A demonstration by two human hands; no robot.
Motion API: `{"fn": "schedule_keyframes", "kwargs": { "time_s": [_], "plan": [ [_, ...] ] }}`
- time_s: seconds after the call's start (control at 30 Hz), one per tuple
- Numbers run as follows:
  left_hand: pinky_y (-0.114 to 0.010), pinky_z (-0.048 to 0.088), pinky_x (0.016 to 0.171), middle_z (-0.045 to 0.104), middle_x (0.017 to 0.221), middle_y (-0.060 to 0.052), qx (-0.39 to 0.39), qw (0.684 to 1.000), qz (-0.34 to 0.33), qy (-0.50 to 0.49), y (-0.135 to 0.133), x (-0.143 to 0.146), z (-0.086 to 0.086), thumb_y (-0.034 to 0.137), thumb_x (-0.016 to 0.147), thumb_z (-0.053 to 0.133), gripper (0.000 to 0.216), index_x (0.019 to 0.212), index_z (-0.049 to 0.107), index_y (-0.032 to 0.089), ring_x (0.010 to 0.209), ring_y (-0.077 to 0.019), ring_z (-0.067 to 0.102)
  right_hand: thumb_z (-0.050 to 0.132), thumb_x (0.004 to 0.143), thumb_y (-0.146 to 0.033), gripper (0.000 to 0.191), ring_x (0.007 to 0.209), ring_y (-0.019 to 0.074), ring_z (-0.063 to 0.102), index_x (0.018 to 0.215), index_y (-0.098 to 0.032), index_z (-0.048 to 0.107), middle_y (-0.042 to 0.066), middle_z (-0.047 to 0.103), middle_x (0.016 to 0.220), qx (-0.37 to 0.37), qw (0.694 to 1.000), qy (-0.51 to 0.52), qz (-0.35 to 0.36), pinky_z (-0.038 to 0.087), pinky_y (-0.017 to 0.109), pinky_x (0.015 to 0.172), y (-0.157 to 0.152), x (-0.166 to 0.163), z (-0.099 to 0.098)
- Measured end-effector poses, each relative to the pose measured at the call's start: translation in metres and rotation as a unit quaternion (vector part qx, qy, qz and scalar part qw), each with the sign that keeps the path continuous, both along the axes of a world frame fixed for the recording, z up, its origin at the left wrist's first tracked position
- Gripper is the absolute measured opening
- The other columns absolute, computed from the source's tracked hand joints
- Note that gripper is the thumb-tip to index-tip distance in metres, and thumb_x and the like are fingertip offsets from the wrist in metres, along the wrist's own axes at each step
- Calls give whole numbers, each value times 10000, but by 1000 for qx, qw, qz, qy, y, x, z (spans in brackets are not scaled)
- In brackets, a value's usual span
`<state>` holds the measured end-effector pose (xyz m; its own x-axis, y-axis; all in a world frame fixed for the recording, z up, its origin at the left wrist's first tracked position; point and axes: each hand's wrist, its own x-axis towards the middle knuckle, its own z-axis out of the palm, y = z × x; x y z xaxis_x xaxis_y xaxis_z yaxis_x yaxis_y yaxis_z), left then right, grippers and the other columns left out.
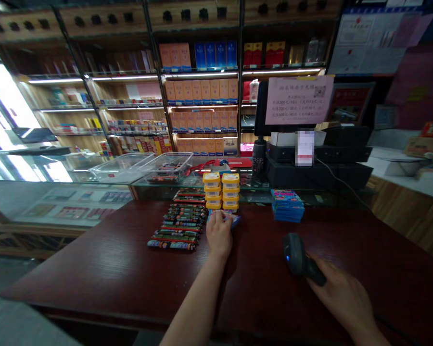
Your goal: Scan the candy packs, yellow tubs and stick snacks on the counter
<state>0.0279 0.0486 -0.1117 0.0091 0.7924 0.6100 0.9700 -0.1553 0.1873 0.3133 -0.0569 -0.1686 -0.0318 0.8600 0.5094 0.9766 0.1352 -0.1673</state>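
Note:
My left hand (219, 234) reaches forward on the dark red counter (104, 269), fingers closed on a small blue packet (233, 219) lying just before the stacked yellow tubs (221, 191). My right hand (341, 294) grips a black barcode scanner (298, 257), its head pointing up and toward the middle of the counter. A row of long candy rolls (180, 221) lies just left of my left hand.
A stack of blue packets (287, 204) sits at the counter's back right. Behind stand a black till with a monitor and pink notice (299, 100), clear plastic trays (144, 166) on a glass case, and shelves of boxed goods (201, 91).

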Motion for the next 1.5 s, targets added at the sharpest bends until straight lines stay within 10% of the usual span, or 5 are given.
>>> {"fn": "schedule_keyframes", "kwargs": {
  "time_s": [0.17,0.4,0.5,1.1,1.5],
  "plan": [
    [-341,433,863,580,918,-52,86,955,-153,-238,-1,6,0,209,840,511,212,981,660,258,930,-205,528,456,875,-328,381,944,234,674,1235,-230,534,47,688,1117,-6,999,31,19,527,354,746,-2,0,4],
    [-373,551,749,635,921,-54,-57,676,-264,-686,20,24,-26,425,648,741,438,932,546,154,838,-191,625,600,762,-415,452,984,243,658,1181,-247,572,53,695,1100,-91,965,246,24,515,340,800,-13,-23,37],
    [-407,555,781,648,950,-68,-85,631,-271,-723,23,28,-37,425,568,799,540,948,532,149,872,-203,639,638,700,-444,442,944,239,655,1061,-191,607,76,708,1022,-84,928,357,65,504,346,836,-17,-43,51],
    [-351,581,713,663,903,-64,-105,647,-250,-713,28,27,-49,398,573,791,527,946,522,140,792,-173,656,599,749,-433,396,920,226,662,1065,-195,615,68,712,993,-102,933,329,108,521,315,758,-20,-52,61],
    [-266,521,626,606,759,25,-6,854,-204,-478,19,24,-27,290,744,621,193,875,520,191,640,-127,611,495,837,-266,404,815,198,675,1238,-224,517,60,698,1011,-2,998,-53,41,498,298,667,16,-3,6]
  ]
}}
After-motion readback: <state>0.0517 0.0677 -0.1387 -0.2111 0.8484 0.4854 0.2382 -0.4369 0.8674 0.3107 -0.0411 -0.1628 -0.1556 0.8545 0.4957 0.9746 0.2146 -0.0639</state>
